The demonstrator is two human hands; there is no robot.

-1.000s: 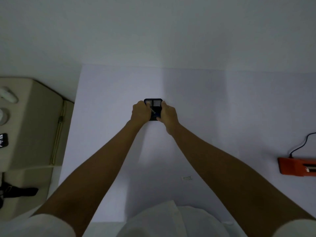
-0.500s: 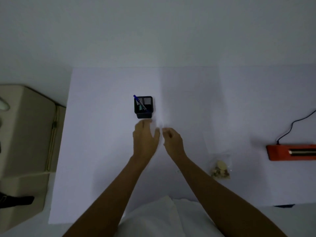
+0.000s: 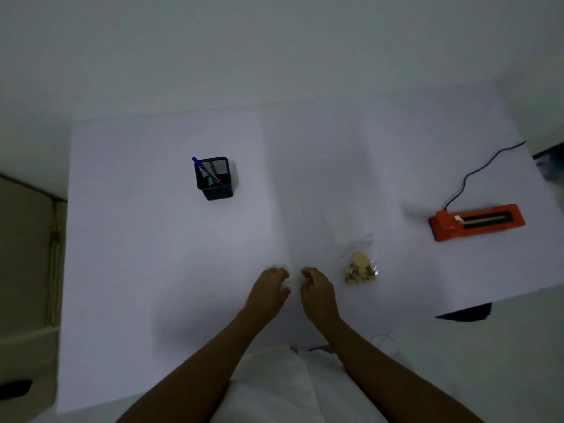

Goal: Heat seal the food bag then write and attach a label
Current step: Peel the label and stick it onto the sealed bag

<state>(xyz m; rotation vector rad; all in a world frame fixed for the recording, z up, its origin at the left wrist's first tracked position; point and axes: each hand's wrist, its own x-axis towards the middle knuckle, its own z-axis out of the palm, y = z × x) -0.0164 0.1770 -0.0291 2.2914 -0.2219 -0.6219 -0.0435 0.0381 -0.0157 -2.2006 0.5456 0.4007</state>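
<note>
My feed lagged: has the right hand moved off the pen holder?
Yes. The right hand has pulled back toward the person, clear of the pen holder it touched a second ago, and now pinches a small label with the left hand.

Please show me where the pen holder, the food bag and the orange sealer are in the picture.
pen holder (image 3: 217, 190), head view, on its dark front wall.
food bag (image 3: 359, 270), head view, on its filled lower part.
sealer (image 3: 445, 227), head view, on the left end of its orange body.
</note>
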